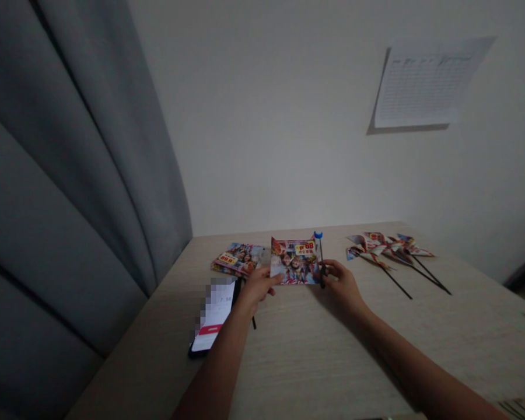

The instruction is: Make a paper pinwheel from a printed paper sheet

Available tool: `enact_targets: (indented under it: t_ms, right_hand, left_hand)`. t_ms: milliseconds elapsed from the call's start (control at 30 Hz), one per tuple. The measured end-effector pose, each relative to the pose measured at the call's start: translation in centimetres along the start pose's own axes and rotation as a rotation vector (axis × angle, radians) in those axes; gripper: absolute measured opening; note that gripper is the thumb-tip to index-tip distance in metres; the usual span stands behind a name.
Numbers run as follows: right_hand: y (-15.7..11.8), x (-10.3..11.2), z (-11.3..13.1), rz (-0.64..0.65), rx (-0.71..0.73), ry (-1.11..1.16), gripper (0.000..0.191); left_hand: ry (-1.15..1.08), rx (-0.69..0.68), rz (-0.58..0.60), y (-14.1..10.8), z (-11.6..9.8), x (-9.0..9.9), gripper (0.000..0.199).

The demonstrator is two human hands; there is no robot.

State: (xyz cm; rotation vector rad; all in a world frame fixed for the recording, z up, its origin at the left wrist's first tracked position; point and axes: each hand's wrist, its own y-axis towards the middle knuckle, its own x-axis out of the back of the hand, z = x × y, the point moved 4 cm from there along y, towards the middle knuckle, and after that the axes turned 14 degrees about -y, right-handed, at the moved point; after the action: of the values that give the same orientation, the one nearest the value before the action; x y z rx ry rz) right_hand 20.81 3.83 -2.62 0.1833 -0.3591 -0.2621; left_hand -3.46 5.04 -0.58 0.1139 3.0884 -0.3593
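Between my hands is a square printed paper sheet (pixel 294 263), colourful with "68" on it and its upper corners curled up. My left hand (pixel 259 286) pinches the sheet's lower left corner, thumb on top. At the sheet's right edge, my right hand (pixel 339 281) is closed on a slim dark tool (pixel 322 273). A blue curved piece (pixel 318 234) shows above this tool, near the paper's upper right corner; I cannot make out the tool's kind. Behind my left hand lies a stack of similar printed sheets (pixel 240 258).
A phone (pixel 212 315) with a lit screen lies by my left forearm. A black stick (pixel 254 322) pokes out beside my left wrist. Several paper pinwheels (pixel 378 248) on black sticks lie at the right. A wall stands behind the table (pixel 297 356); a grey curtain (pixel 70 175) hangs left.
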Motion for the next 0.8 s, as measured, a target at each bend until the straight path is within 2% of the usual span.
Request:
enact_targets:
  t_ms: [300,500,667,800]
  right_hand:
    - [-0.2,-0.2,0.8,0.028,-0.045,0.137,0.053]
    - [-0.5,-0.8,1.0,0.037,-0.028,0.147,0.054]
    - [-0.6,-1.0,1.3,0.021,-0.005,0.107,0.051]
    - [-0.6,-1.2,1.6,0.036,-0.006,0.098,0.048]
  left_hand:
    - [-0.074,0.03,-0.071,0.1,0.2,-0.4,0.034]
    - [-0.369,0.004,-0.169,-0.6,0.0,-0.9,0.034]
    - [-0.523,0.018,-0.148,-1.2,0.9,-2.5,0.046]
    - [-0.506,0.038,-0.101,-1.3,2.0,-3.8,0.042]
